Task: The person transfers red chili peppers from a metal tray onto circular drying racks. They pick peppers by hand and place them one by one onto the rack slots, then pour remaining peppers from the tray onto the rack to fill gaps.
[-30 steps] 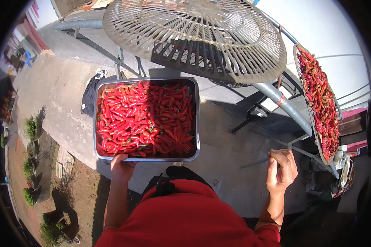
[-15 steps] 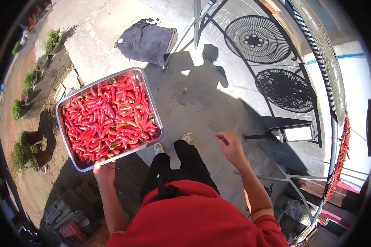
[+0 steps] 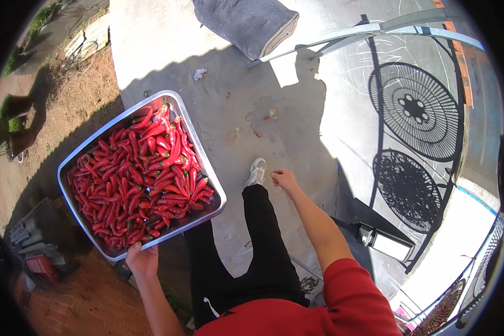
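A rectangular metal tray (image 3: pixel 222 200) heaped with red chili peppers (image 3: pixel 140 173), some with green stems, is held out on my left side. My left hand (image 3: pixel 143 261) grips its near rim, thumb on top and the other fingers hidden underneath. The tray's far side has no hand on it. My right hand (image 3: pixel 284 179) is in the air in front of my right leg, near my shoe (image 3: pixel 256 170). Its fingers are curled in, and nothing shows in them.
A dark grey cloth bundle (image 3: pixel 246 25) lies ahead on the concrete beside a metal pole (image 3: pixel 341 38). To the right are round lattice shadows (image 3: pixel 414 112) and a black object with a white panel (image 3: pixel 383 245). A red box (image 3: pixel 41 266) sits at lower left.
I have stepped forward, and the bundle and pole now appear farther up and right. The tray stays in my left hand. My right hand has swung inward toward my legs.
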The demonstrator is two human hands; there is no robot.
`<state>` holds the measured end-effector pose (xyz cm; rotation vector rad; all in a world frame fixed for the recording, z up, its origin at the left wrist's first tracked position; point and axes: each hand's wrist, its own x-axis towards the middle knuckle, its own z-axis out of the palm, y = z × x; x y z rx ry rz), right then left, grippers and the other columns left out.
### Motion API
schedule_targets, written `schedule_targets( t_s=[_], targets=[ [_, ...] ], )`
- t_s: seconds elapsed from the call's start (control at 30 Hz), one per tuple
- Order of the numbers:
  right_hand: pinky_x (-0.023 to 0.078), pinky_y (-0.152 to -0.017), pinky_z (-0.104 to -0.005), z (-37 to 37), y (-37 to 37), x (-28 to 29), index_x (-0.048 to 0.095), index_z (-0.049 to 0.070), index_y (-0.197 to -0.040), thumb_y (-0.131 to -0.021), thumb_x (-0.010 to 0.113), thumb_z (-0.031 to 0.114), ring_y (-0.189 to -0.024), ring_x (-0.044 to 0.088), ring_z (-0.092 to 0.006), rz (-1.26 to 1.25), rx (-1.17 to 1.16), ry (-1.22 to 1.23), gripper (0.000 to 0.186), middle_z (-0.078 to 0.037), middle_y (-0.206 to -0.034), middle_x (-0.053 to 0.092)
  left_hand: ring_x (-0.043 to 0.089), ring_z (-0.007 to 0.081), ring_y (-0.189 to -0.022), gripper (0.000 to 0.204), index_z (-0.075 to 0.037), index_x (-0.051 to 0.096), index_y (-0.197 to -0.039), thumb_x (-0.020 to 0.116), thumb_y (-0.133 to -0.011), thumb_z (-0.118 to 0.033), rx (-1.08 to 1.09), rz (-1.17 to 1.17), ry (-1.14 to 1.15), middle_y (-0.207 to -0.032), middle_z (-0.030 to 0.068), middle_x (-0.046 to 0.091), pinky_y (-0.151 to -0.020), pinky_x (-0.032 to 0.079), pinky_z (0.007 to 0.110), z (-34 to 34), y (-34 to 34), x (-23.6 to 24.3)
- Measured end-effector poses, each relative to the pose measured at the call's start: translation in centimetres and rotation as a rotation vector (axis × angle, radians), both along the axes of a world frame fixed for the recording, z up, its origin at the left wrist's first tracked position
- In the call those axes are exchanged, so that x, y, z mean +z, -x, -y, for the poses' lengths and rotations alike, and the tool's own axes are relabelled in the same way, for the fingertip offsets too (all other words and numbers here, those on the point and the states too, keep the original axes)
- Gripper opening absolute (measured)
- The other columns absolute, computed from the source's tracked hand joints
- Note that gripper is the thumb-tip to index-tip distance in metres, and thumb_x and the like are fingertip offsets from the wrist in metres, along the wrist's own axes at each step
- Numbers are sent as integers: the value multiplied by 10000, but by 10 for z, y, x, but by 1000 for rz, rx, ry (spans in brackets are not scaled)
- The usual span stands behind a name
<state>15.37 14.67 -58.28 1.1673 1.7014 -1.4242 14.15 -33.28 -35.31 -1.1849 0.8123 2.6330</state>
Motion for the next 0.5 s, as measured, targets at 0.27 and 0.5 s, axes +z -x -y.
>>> schedule_targets(
  t_s=[0.27,0.5],
  targets=[
    [515,-581,-256,37,106,-158,622,-53,-1014,-852,561,45,-665,605,-134,-68,-82,-50,199,-75,-801,624,456,295,-1305,777,-83,375,-1437,668,-721,-6,42,111,78,-1442,102,448,-1067,417,489,2,-22,-52],
    [509,-548,-297,95,177,-223,629,-23,-949,-874,639,141,-606,567,-147,-109,-516,-60,181,-65,-738,587,421,300,-1339,845,-110,330,-1467,684,-703,-31,-72,189,88,-1479,89,411,-1111,352,486,10,-19,-9]
  ],
)
